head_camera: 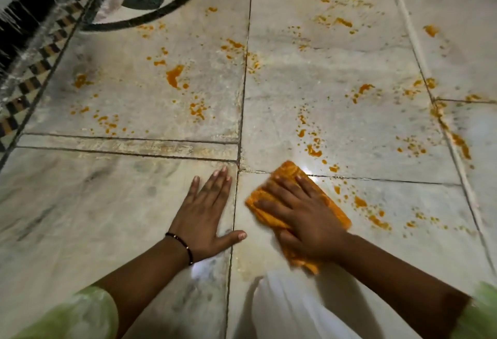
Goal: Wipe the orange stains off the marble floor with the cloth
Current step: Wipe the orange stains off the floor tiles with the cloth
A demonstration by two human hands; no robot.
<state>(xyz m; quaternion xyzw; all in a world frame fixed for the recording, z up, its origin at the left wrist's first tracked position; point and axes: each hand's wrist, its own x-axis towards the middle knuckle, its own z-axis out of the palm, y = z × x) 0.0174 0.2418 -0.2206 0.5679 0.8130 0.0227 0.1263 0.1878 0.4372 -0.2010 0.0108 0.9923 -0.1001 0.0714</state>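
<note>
An orange cloth (289, 173), folded flat, lies on the marble floor (336, 69). My right hand (301, 212) presses down on it with spread, straight fingers. My left hand (208, 209) rests flat on the bare floor just left of the cloth, fingers straight, a dark beaded bracelet on its wrist. Orange stains (174, 76) are spattered over the slabs ahead and to the right, with more stains (376, 220) close to the cloth's right side. The slab under my left hand looks free of orange.
A patterned mosaic border (35, 69) runs along the left and across the far edge. A dark curved inlay (150, 13) sits at the far left. White fabric (290, 309) of my clothing lies on the floor near the bottom, between my arms.
</note>
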